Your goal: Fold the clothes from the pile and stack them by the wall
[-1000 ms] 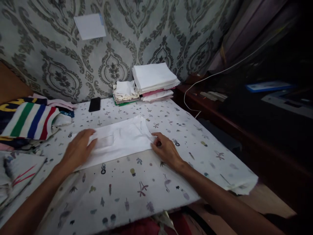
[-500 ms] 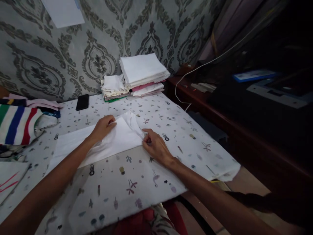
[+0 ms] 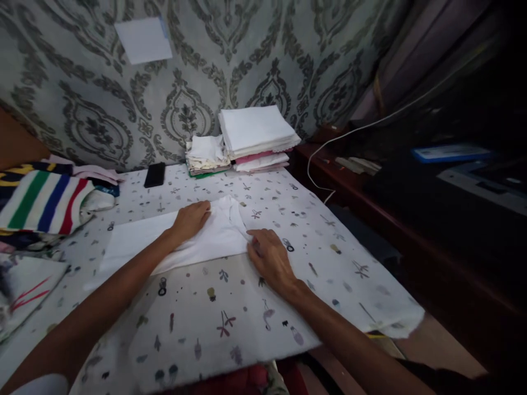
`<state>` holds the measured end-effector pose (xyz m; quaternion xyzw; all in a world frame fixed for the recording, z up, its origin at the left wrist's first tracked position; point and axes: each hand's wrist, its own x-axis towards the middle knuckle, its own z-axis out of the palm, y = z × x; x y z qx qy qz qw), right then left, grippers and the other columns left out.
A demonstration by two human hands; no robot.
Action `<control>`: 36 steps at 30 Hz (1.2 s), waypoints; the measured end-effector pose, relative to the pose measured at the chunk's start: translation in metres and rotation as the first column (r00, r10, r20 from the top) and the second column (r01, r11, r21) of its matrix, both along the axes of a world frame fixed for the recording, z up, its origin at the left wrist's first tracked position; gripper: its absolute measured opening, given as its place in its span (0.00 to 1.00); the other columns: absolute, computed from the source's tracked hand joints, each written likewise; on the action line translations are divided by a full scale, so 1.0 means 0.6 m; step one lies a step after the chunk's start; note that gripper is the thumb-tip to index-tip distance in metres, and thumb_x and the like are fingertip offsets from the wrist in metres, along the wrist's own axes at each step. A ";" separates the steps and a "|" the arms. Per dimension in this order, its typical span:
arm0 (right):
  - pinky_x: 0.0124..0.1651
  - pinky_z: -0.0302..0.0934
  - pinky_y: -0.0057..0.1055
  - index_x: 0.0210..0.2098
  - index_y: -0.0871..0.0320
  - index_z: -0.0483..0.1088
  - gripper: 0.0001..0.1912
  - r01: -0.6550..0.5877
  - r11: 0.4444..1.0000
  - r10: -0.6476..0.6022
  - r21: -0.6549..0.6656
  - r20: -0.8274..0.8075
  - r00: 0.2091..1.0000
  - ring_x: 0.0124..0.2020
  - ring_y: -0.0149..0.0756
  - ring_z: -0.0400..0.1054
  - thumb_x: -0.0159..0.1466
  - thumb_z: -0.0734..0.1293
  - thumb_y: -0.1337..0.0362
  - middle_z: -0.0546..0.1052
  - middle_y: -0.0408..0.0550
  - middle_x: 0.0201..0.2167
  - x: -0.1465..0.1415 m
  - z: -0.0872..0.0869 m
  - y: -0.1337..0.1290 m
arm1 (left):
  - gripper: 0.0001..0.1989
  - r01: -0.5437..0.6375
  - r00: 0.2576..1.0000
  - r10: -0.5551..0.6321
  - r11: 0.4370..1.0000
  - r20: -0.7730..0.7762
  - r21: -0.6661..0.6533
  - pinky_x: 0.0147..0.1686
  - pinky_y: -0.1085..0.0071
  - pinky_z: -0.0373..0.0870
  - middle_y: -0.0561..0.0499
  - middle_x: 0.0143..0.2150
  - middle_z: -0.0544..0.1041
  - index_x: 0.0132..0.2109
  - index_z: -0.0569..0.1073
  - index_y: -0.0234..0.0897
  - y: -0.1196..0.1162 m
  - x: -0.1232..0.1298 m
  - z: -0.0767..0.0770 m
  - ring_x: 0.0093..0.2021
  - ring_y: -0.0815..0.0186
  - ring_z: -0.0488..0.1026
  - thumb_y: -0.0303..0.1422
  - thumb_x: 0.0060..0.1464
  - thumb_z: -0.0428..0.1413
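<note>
A folded white cloth [image 3: 138, 241] lies lengthwise on the patterned table cover, its right end slightly rumpled. My left hand [image 3: 191, 222] rests on top of this cloth, fingers stretched forward and bent down at the tips, which are partly hidden. At the cloth's right end is my right hand [image 3: 272, 260], its index finger and thumb apart and touching or very near the edge. The other fingers of that hand curl underneath and are hard to see.
Folded white cloths [image 3: 257, 129] are stacked against the wall, beside a smaller cloth pile [image 3: 207, 156]. A black phone [image 3: 155, 175] lies left of them. Striped clothing [image 3: 49, 203] is heaped at the left. A white cable [image 3: 309, 167] hangs over the dark red furniture [image 3: 349, 186] at right.
The view has shifted, so everything sits further right and a little lower. My left hand has slid right along the cloth. My right hand's fingers have loosened from the cloth's edge.
</note>
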<state>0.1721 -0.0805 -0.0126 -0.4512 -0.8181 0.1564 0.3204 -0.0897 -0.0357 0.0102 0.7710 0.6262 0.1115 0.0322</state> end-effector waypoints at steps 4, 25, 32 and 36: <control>0.47 0.64 0.42 0.43 0.59 0.74 0.14 -0.180 0.979 0.176 0.099 0.050 0.983 0.43 0.45 0.66 0.67 0.57 0.70 0.75 0.54 0.39 -0.039 0.032 0.005 | 0.13 -0.071 0.970 0.064 0.997 0.236 0.020 0.38 0.67 0.64 0.47 0.40 0.75 0.49 0.67 0.38 -0.010 -0.050 0.038 0.38 0.61 0.71 0.38 0.63 0.45; 0.34 0.55 0.33 0.35 0.55 0.68 0.09 -0.124 0.992 0.123 0.014 0.066 0.990 0.33 0.40 0.67 0.66 0.58 0.63 0.75 0.49 0.33 -0.221 -0.011 0.126 | 0.13 -0.271 0.922 0.348 0.895 0.172 -0.355 0.33 0.69 0.63 0.53 0.31 0.71 0.38 0.69 0.39 -0.258 -0.274 0.059 0.32 0.62 0.68 0.44 0.54 0.49; 0.35 0.58 0.34 0.49 0.57 0.68 0.15 -0.106 0.994 0.105 0.018 0.055 0.993 0.33 0.42 0.69 0.65 0.57 0.64 0.77 0.50 0.34 -0.221 -0.007 0.122 | 0.21 -0.396 0.917 0.398 0.917 -0.036 0.048 0.57 0.53 0.63 0.39 0.58 0.71 0.59 0.65 0.37 -0.283 -0.222 0.036 0.59 0.50 0.66 0.37 0.62 0.46; 0.43 0.62 0.39 0.44 0.58 0.71 0.15 -0.271 0.950 0.238 0.155 0.202 0.950 0.40 0.46 0.71 0.68 0.54 0.65 0.79 0.56 0.39 -0.233 -0.002 0.097 | 0.26 -0.150 0.989 0.149 0.988 0.019 0.031 0.67 0.55 0.54 0.41 0.72 0.58 0.68 0.56 0.38 -0.277 -0.183 -0.005 0.70 0.55 0.55 0.42 0.68 0.40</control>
